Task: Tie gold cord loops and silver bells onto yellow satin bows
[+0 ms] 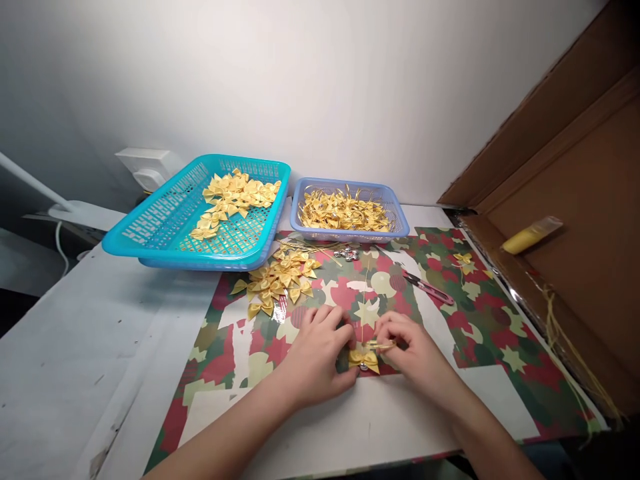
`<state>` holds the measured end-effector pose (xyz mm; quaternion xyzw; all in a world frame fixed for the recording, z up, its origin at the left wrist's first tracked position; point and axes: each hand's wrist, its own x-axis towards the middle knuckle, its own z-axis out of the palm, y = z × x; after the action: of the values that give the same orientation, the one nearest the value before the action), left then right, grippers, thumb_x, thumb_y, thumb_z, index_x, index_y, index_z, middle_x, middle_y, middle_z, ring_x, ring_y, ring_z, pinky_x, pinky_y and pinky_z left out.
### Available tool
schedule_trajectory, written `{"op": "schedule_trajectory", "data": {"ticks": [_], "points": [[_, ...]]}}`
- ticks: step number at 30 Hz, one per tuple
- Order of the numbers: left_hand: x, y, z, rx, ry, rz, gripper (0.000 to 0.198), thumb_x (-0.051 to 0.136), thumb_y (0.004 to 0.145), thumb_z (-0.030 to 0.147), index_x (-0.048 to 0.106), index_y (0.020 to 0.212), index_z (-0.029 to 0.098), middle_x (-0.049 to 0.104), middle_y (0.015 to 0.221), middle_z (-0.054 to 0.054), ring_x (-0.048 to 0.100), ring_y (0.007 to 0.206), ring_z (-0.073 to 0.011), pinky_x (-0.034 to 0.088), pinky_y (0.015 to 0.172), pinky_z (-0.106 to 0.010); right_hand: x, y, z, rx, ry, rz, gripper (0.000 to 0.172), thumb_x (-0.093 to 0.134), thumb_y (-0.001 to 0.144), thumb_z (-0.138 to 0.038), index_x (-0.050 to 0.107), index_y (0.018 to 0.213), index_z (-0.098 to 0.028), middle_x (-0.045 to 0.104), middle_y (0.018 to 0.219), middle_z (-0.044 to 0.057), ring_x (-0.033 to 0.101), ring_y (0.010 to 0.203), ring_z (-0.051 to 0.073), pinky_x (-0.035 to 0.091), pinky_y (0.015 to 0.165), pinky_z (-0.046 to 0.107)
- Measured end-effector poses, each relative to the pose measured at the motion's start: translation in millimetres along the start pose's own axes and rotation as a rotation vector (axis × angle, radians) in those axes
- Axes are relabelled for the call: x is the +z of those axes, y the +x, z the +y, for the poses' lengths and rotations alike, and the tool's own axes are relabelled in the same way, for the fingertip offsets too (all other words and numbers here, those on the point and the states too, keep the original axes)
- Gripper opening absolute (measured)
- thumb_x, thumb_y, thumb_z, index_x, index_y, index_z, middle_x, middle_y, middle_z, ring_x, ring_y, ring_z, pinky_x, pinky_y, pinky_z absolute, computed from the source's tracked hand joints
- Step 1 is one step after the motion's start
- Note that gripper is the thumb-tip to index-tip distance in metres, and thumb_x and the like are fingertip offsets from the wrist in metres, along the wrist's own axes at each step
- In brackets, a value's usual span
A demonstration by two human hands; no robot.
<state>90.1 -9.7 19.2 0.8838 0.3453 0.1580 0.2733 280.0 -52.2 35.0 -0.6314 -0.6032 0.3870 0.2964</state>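
Close to the table's near edge lies a yellow ribbon bow with a small silver bell at its lower middle. My left hand curls around the bow's left end, index finger above and thumb below. Just right of the bow, my right hand pinches a gold cord between thumb and fingers. A thin strand runs from the bow up the patterned sheet. Beyond my left hand lies a pile of loose yellow bows. Several silver bells and gold cords lie farther back.
A turquoise basket of bows stands back left, beside a blue basket of corded bows. Pink-handled thread snips lie to the right. A cardboard wall holding a yellow tube bounds the right side, with strands hanging near it.
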Motion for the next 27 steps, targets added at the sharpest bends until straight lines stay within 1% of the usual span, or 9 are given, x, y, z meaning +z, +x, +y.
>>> {"op": "schedule_trajectory", "data": {"ticks": [3, 6, 10, 13, 17, 19, 21, 23, 27], "points": [[1.2, 0.1, 0.4, 0.008, -0.014, 0.022, 0.014, 0.062, 0.068, 0.02, 0.052, 0.077, 0.021, 0.056, 0.094, -0.005, 0.047, 0.09, -0.0239, 0.034, 0.079, -0.039, 1.8, -12.6, 0.9, 0.009, -0.036, -0.058, 0.023, 0.051, 0.084, -0.023, 0.049, 0.061, -0.02, 0.059, 0.081, 0.002, 0.056, 0.081, 0.019, 0.043, 0.069, 0.031], [2.0, 0.1, 1.1, 0.009, -0.02, 0.031, 0.013, 0.06, 0.069, 0.019, 0.05, 0.076, 0.021, 0.056, 0.092, -0.004, 0.047, 0.088, -0.023, 0.033, 0.078, -0.038, 5.7, -19.5, 1.9, 0.0, -0.086, -0.068, 0.024, 0.052, 0.086, -0.024, 0.05, 0.063, -0.02, 0.061, 0.086, 0.003, 0.055, 0.086, 0.02, 0.043, 0.075, 0.034], [3.9, 0.1, 1.4, 0.014, -0.022, 0.034, 0.014, 0.06, 0.068, 0.017, 0.049, 0.075, 0.021, 0.056, 0.092, -0.003, 0.048, 0.087, -0.0228, 0.033, 0.077, -0.037, 12.2, -18.8, 3.9, -0.015, -0.116, -0.06, 0.025, 0.051, 0.086, -0.022, 0.047, 0.061, -0.02, 0.059, 0.074, 0.002, 0.053, 0.074, 0.019, 0.041, 0.064, 0.03], [3.4, 0.4, 0.8, 0.01, -0.011, 0.049, 0.016, 0.062, 0.069, 0.02, 0.049, 0.078, 0.021, 0.057, 0.091, -0.003, 0.048, 0.087, -0.0233, 0.033, 0.076, -0.037, 13.4, -12.3, 2.5, -0.085, -0.097, -0.041, 0.027, 0.05, 0.087, -0.022, 0.047, 0.06, -0.02, 0.056, 0.065, 0.001, 0.051, 0.067, 0.017, 0.039, 0.058, 0.029], [-3.1, 1.4, -0.8, -0.052, -0.02, 0.158, 0.032, 0.068, 0.072, 0.04, 0.049, 0.09, 0.021, 0.056, 0.094, -0.005, 0.048, 0.089, -0.0257, 0.034, 0.077, -0.039, 5.6, 2.7, -8.6, -0.181, -0.022, -0.017, 0.028, 0.051, 0.087, -0.022, 0.05, 0.06, -0.019, 0.059, 0.067, 0.002, 0.054, 0.067, 0.017, 0.041, 0.059, 0.028], [-7.4, 1.9, -1.6, -0.094, -0.027, 0.192, 0.031, 0.065, 0.075, 0.044, 0.048, 0.085, 0.02, 0.054, 0.089, -0.005, 0.048, 0.084, -0.0242, 0.036, 0.074, -0.038, 0.3, 11.7, -16.7, -0.23, -0.005, -0.013, 0.026, 0.053, 0.087, -0.022, 0.053, 0.061, -0.019, 0.061, 0.068, 0.002, 0.056, 0.068, 0.016, 0.043, 0.06, 0.028], [-10.9, 2.3, -1.9, -0.115, -0.047, 0.186, 0.025, 0.058, 0.082, 0.041, 0.045, 0.076, 0.021, 0.053, 0.079, -0.002, 0.047, 0.075, -0.0206, 0.036, 0.068, -0.035, -2.8, 20.1, -23.4, -0.288, 0.0, -0.012, 0.027, 0.054, 0.088, -0.022, 0.055, 0.061, -0.019, 0.062, 0.068, 0.002, 0.057, 0.069, 0.017, 0.045, 0.062, 0.029], [-12.9, 2.5, -1.6, -0.12, -0.09, 0.181, 0.025, 0.048, 0.089, 0.036, 0.042, 0.07, 0.021, 0.051, 0.072, -0.001, 0.046, 0.068, -0.0181, 0.034, 0.063, -0.032, -2.2, 26.6, -26.8, -0.343, 0.001, -0.003, 0.028, 0.055, 0.088, -0.023, 0.056, 0.061, -0.019, 0.062, 0.067, 0.002, 0.056, 0.069, 0.017, 0.046, 0.064, 0.029], [-13.3, 2.2, -0.5, -0.118, -0.156, 0.209, 0.028, 0.038, 0.093, 0.027, 0.042, 0.066, 0.021, 0.052, 0.065, 0.001, 0.047, 0.063, -0.0165, 0.035, 0.06, -0.03, 5.8, 31.7, -22.9, -0.428, 0.015, 0.046, 0.027, 0.054, 0.088, -0.024, 0.053, 0.061, -0.02, 0.059, 0.065, 0.001, 0.053, 0.066, 0.016, 0.044, 0.061, 0.029]]}}
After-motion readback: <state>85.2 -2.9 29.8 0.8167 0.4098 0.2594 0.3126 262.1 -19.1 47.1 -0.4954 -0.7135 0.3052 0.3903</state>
